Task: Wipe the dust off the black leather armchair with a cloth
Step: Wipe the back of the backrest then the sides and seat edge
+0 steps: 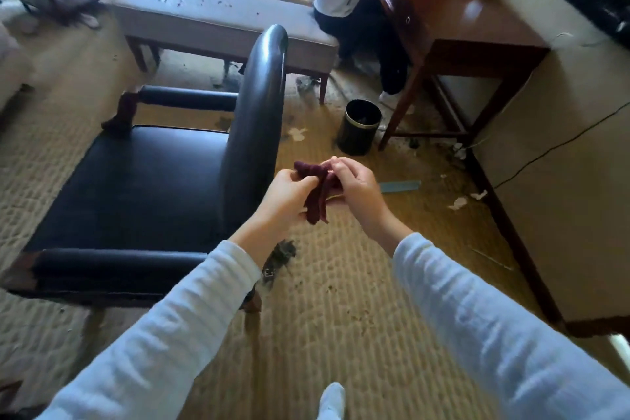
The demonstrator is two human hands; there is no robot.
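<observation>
You pinch the dark red cloth [315, 193] with your left hand [288, 194] and right hand [354, 186] at frame centre, probably folding it before wiping the black armchair [136, 177] at left.

I get a softly lit room, neither harsh nor dim. The pale top of the bench [204, 7] is the brightest area and nearly washes out. A white glare patch sits on the wooden desk [477, 20], and a dull sheen runs down the armchair [136, 181] back. Everything is slightly soft, and the top edge smears into blur. Wide-angle distortion stretches my sleeves [153, 351] at the bottom corners.
</observation>
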